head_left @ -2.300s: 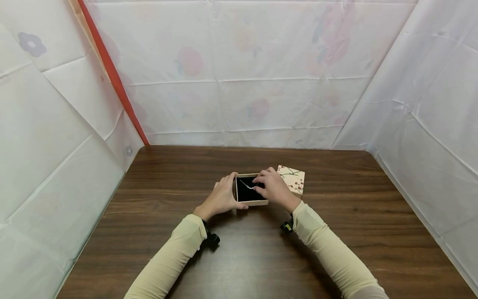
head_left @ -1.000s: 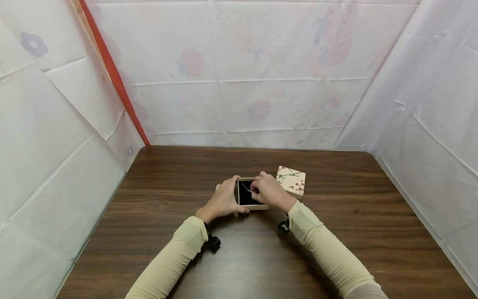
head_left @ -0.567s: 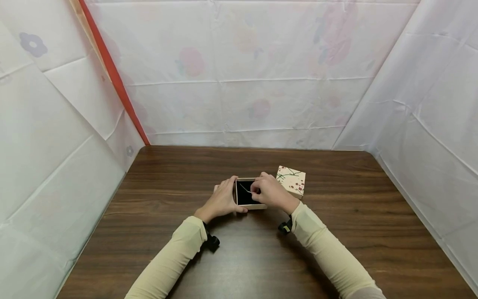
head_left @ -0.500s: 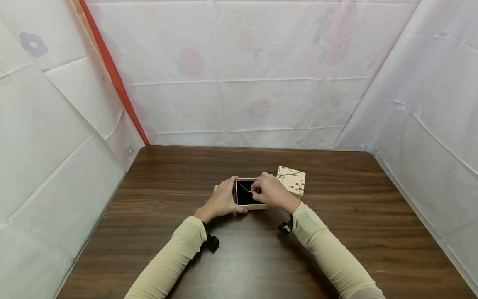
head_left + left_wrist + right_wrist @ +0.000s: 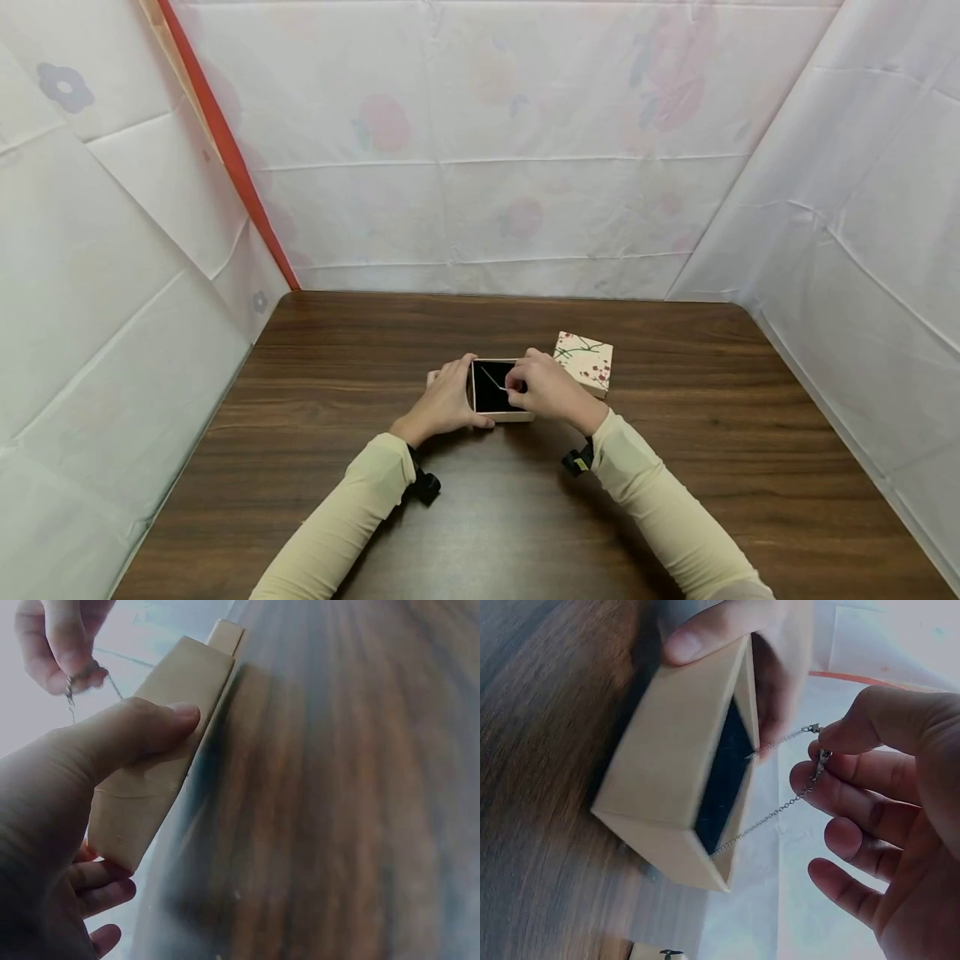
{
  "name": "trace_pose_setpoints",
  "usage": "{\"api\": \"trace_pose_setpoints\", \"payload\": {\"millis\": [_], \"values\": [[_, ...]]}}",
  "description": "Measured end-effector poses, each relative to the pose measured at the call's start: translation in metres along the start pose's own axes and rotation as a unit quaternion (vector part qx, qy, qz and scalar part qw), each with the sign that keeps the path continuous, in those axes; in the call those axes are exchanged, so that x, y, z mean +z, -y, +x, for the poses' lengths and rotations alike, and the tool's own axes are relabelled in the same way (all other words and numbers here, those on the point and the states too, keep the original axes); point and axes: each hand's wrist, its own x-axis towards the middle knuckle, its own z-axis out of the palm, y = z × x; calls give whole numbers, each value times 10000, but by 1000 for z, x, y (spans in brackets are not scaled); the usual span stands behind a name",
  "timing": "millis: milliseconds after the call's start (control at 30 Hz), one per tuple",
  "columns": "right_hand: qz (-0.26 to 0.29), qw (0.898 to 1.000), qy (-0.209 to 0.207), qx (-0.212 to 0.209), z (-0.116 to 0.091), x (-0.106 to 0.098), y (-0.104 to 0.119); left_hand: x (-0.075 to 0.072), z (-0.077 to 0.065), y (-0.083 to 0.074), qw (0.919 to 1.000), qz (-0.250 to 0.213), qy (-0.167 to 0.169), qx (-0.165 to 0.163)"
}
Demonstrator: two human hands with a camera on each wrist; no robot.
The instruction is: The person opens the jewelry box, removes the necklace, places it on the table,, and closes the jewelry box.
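Observation:
A small cream box with a black insert sits open on the table. My left hand grips it from the left, thumb along the near wall and fingers round the far side. Over the box, my right hand pinches a silver chain necklace between thumb and fingers at its ornamented middle. In the right wrist view, both strands slope from the fingertips down to the black insert, drawn fairly straight. The left wrist view also shows the left thumb pressed flat against the box wall.
The box's lid, cream with red blossoms and dark branches, lies just right of and behind the box, close to the right hand. White patterned sheets enclose the brown wood table at the back and sides.
The right fingers, earlier spread over the necklace on the insert, have closed on it and raised its middle. The box has shifted slightly toward me; the left hand keeps its grip.

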Motion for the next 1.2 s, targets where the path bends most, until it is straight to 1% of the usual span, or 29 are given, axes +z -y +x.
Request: {"api": "trace_pose_setpoints", "payload": {"millis": [100,300,467,700,900,1200], "values": [[27,10000,35,-22,-1,-4,3,-1,0,1,10000,12,19,-89],[17,9999,14,-120,-2,-11,9,-2,0,3,9999,5,43,-161],[-24,9994,-93,-332,-2,-15,13,-3,1,4,9997,4,75,-236],[117,9987,-235,-430,-5,-25,21,-4,1,7,9995,39,66,-307],[144,9977,-316,-589,-9,-33,28,-5,1,9,9991,75,200,-363],[381,9942,-497,-875,-12,-47,38,-13,-6,19,9983,-36,227,-540]]}}
